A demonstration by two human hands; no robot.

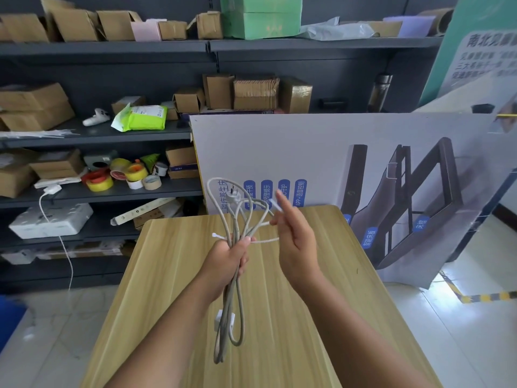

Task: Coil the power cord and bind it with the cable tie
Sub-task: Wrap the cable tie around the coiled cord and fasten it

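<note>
From the head view, we hold the power cord (233,275) above the wooden tabletop (279,317) at the centre of the frame. Our left hand (226,264) is closed around the bundled strands at their middle, thumb pressed over them. Loops rise above the fist toward the upper centre, where the plug (232,196) stands up, and longer loops hang below the fist toward the lower centre, passing a small white block (221,320) on the cord.

The cable tie (251,240), thin and white, crosses the bundle just above our left thumb, its head poking out to the left and its tail running right. Our right hand (296,233) sits just right of the bundle, fingers (284,204) partly spread, and seems to pinch a white strand at its fingertips; whether that is the tie's tail or the cord's end we cannot tell.

We judge the cord light and limp, with some spring in its loops, so it will splay if our left hand loosens; the middle of the bundle is the place to keep hold. The tie looks thin, smooth and slippery, best gripped near its tip between thumb and forefinger.
</note>
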